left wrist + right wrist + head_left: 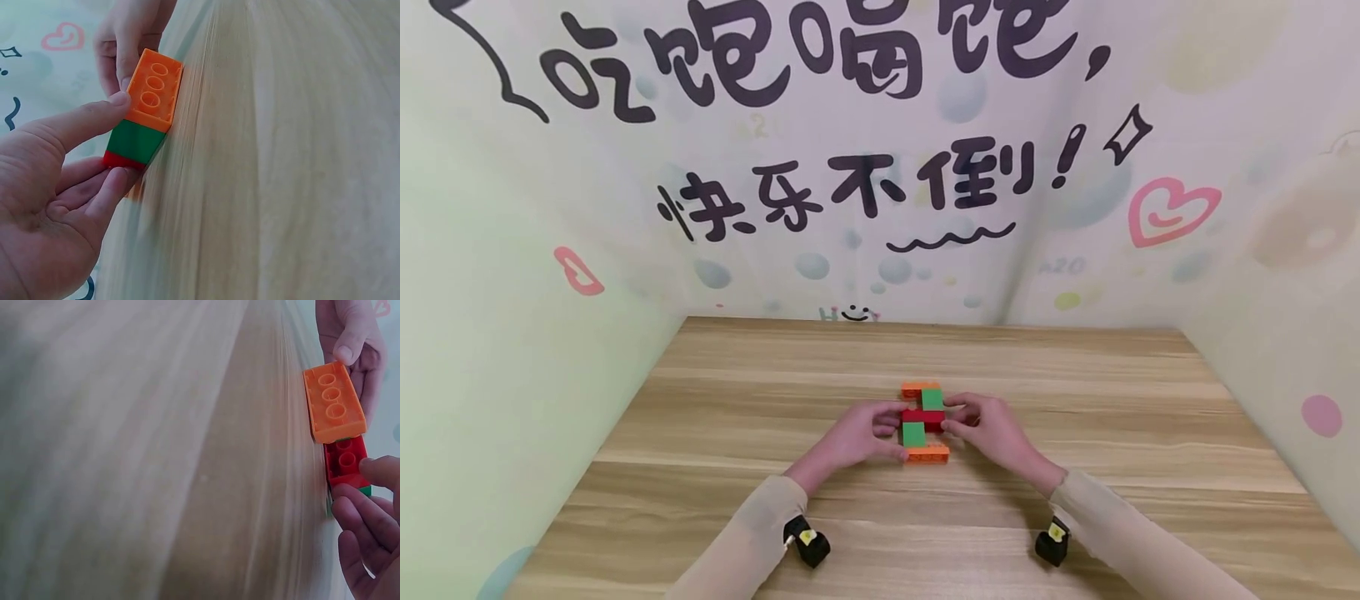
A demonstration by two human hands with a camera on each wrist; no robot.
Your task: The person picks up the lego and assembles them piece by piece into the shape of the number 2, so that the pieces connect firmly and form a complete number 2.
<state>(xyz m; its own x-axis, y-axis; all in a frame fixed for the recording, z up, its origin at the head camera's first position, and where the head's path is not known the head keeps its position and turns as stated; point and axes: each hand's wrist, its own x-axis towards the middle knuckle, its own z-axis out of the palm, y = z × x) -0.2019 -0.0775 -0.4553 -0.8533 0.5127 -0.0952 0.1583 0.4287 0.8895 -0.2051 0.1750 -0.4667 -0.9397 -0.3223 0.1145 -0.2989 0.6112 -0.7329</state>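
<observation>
A stepped stack of toy building bricks lies on its side between the two hands in the head view. It runs from an orange brick (928, 455) nearest the person through a green brick (913, 434), a red brick (923, 416) and another green brick (932, 399) to a far orange brick (912, 388). The left hand (859, 433) grips its left side, thumb at the near orange brick and fingers by the red one. On the opposite side the right hand (988, 427) pinches the red brick. Hollow undersides with round tubes face the person in both wrist views.
The stack is low over a wood-grain table (737, 375). Behind the table hangs a printed white backdrop (850, 283) with dark lettering, and pale walls stand left and right. Each wrist wears a small black camera (808, 543).
</observation>
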